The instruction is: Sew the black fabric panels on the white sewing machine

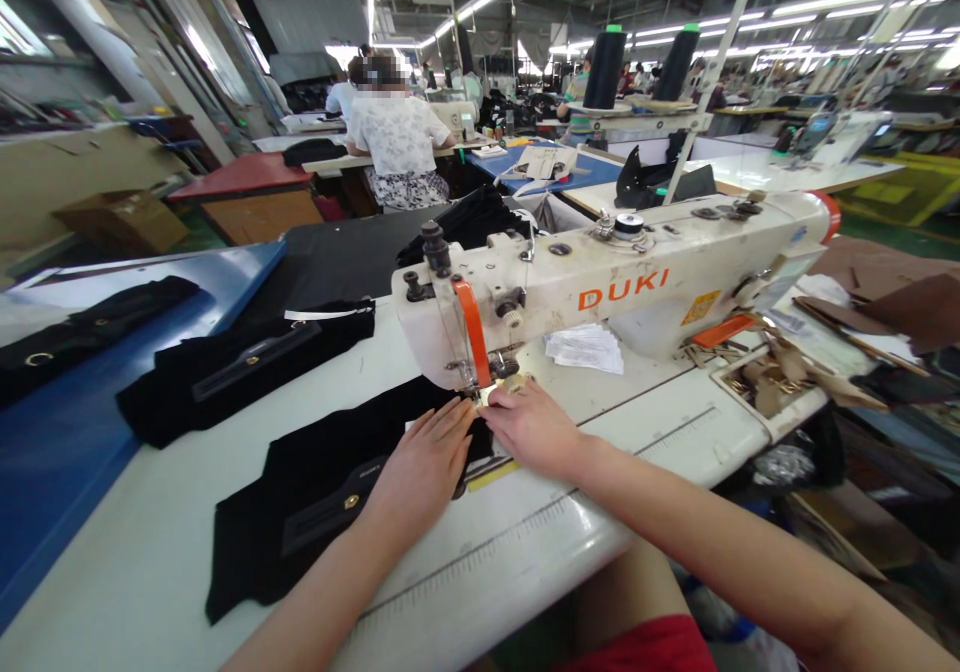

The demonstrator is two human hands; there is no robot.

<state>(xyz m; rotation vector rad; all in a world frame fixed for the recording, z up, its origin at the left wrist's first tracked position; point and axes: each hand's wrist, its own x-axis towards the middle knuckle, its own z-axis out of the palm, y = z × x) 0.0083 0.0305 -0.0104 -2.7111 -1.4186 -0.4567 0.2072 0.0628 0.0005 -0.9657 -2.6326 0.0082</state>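
A black fabric piece (pixel 255 542) with a darker strip and a gold-coloured fitting lies on the white machine table, its right end under the needle area of a white sewing machine (pixel 547 292). Flat on that fabric rests my left hand (pixel 424 472), its fingers stretched towards the needle. My right hand (pixel 532 432) is just right of the needle, fingers bent and pressed at the fabric's edge, close to my left fingertips. What lies under the right fingertips is too small to make out.
More black fabric pieces (pixel 247 367) lie at the left. White labels (pixel 583 348) sit beneath the machine arm. A tray (pixel 772 382) of brown scraps is at the right. Thread cones (pixel 606 72) stand behind; a person in a patterned shirt (pixel 397 132) sits ahead.
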